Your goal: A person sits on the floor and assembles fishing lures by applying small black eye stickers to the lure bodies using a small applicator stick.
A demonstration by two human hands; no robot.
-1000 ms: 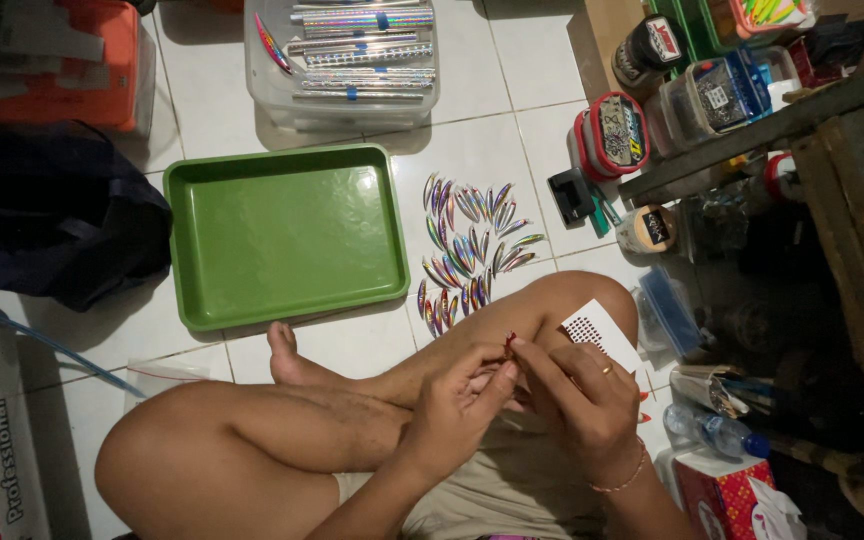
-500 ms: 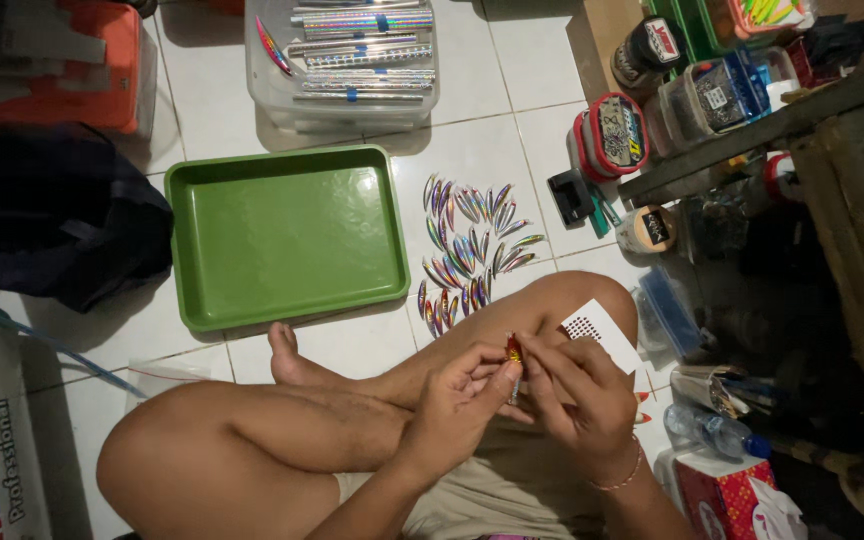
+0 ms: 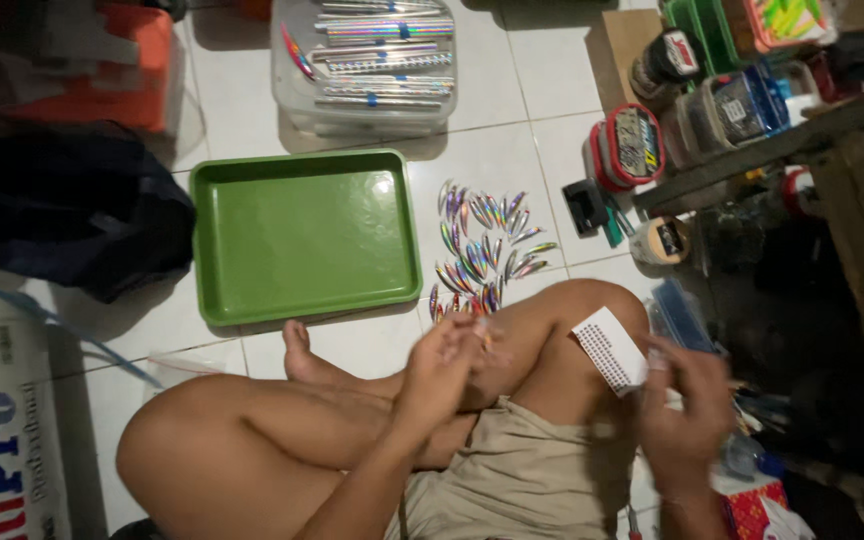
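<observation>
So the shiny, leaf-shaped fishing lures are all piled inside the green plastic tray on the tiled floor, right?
Not quite. The head view shows the green plastic tray holding nothing; the shiny, leaf-shaped fishing lures lie spread on the white tiled floor just beside the tray's right edge.

shorts (image 3: 522, 480): khaki | legs, feet: bare | arms: bare, no sleeves seen
</observation>
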